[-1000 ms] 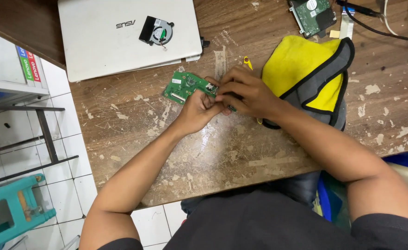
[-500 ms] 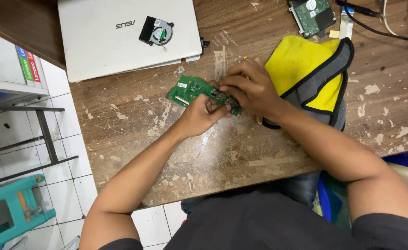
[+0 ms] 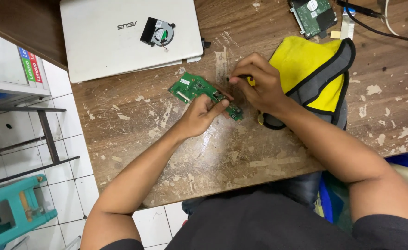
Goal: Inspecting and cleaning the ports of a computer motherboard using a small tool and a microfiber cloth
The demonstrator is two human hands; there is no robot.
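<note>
Small green rectangular circuit board lies flat on the worn, paint-flecked wooden table, near table centre, at about 6 o'clock from the closed white laptop. Left hand pins the board's near edge, thumb and fingers curled narrow onto it at its 4 o'clock end. Right hand is closed round a yellow-handled screwdriver, mostly hidden in the fist; the tip seems to sit just at the board's 3 o'clock end, contact not clear. Handling guess: board looks light, thin, stiff, and fragile, with small soldered parts and connectors on top, so likely best gripped by the bare edges or pressed down at a corner, not on the components; it would probably slide easily on the table unless held. Screwdriver looks light and rigid, handle gives a fair grip. Counts: one loose green board, one screwdriver, one laptop, one black flat cooling fan lying on the laptop lid, one bare hard drive with green underside at 1 o'clock, one yellow and grey folded cloth with black trim at 3 o'clock, touching the right wrist, several cables at far 2 o'clock, count unclear. One teal plastic stool on the tiled floor at 8 o'clock.
</note>
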